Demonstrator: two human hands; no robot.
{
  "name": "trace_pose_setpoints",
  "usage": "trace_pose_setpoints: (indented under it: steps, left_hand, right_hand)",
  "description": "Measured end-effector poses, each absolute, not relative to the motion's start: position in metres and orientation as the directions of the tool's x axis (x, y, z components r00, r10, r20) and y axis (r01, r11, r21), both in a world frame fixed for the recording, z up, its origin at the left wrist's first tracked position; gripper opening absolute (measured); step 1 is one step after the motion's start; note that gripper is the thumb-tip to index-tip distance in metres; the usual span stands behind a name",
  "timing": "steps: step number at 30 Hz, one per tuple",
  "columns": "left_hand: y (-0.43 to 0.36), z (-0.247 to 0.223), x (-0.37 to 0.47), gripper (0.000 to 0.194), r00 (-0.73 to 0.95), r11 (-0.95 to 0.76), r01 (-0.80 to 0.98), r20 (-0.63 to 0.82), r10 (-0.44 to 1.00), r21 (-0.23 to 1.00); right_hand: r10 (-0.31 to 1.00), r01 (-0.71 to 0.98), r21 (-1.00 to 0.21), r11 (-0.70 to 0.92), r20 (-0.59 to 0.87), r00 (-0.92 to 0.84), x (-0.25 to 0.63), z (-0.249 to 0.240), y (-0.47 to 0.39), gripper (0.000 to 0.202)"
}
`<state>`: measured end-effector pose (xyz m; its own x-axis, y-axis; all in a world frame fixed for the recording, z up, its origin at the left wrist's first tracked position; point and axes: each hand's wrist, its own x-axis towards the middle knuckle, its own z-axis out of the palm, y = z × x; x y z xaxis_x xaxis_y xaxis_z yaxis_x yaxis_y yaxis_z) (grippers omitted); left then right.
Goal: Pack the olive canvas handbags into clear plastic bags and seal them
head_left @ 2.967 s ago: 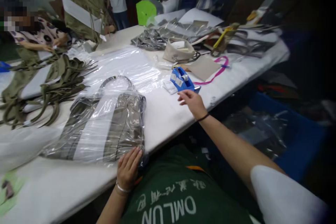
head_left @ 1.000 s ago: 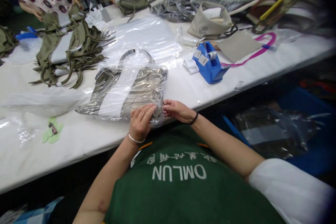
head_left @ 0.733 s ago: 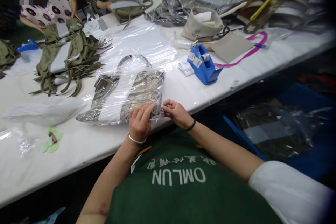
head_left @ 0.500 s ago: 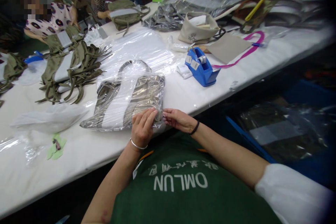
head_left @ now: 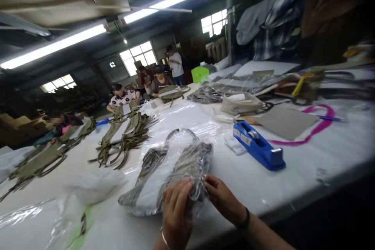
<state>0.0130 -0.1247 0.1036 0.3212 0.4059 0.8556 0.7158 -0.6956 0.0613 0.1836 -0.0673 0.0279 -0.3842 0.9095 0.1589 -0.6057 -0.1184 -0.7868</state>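
Note:
An olive-green cloth bag (head_left: 187,164), sealed in a clear plastic bag with a white strip across its middle, lies on the table near its front edge. My left hand (head_left: 177,209) presses on the near corner of the wrapped bag with its fingers together and curled over the plastic. At the same corner, my right hand (head_left: 224,199) pinches the crinkled edge of the clear plastic bag (head_left: 200,193) between thumb and fingers. A black handle (head_left: 181,132) arches at the bag's far end under the plastic.
A blue tape dispenser (head_left: 258,146) stands to the right. Behind it lie a grey board (head_left: 288,121), a pink strap (head_left: 326,125) and a beige fabric basket (head_left: 241,103). Olive bags (head_left: 123,133) are piled at left. Several people sit or stand farther back.
The head view has tilted up, bringing the ceiling lights and room into sight. Both hands stay at the same corner of the wrapped bag.

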Motion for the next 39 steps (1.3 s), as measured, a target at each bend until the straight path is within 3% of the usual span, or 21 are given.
trace_pose_setpoints:
  steps: [4,10,17,22,29,31,33,36,39]
  left_hand:
    - [-0.125,0.102,0.015,0.039,0.356,-0.728,0.686,0.864,0.357,0.018]
    - [-0.124,0.097,0.019,0.045,0.306,-0.713,0.692,0.847,0.434,0.115]
    - [-0.121,0.101,0.019,0.045,0.246,-0.693,0.711,0.882,0.403,0.119]
    - [-0.128,0.097,0.024,0.042,0.253,-0.694,0.713,0.888,0.384,0.097]
    - [-0.142,0.088,0.027,0.048,0.298,-0.699,0.7,0.832,0.468,0.142]
    - [-0.148,0.075,0.028,0.047,0.349,-0.7,0.701,0.79,0.504,0.137]
    - [-0.158,0.054,0.033,0.045,0.424,-0.703,0.701,0.724,0.545,0.119]
    - [-0.177,0.021,0.048,0.043,0.552,-0.721,0.683,0.564,0.615,0.117]
    - [-0.186,0.011,0.063,0.044,0.636,-0.726,0.659,0.37,0.677,0.195]
  right_hand:
    - [0.899,-0.663,-0.729,-0.168,0.162,-0.407,0.183,0.035,-0.071,0.024]
    - [0.916,-0.687,-0.695,-0.214,0.103,-0.389,0.18,0.036,-0.078,0.03]
    - [0.906,-0.6,-0.789,-0.135,0.147,-0.398,0.174,0.054,-0.069,0.042]
    - [0.937,-0.47,-0.883,-0.006,0.159,-0.31,0.174,0.037,-0.065,0.046]
    - [0.967,-0.3,-0.953,0.052,0.123,-0.224,0.186,0.021,-0.064,0.039]
    - [0.955,-0.251,-0.968,-0.014,0.061,-0.289,0.204,0.015,-0.068,0.035]
    - [0.911,-0.227,-0.953,-0.2,-0.096,-0.4,0.226,0.006,-0.081,0.036]
    - [0.784,-0.231,-0.808,-0.542,-0.387,-0.486,0.253,-0.008,-0.107,0.042]
    - [0.794,-0.135,-0.821,-0.555,-0.474,-0.38,0.258,-0.013,-0.12,0.047]
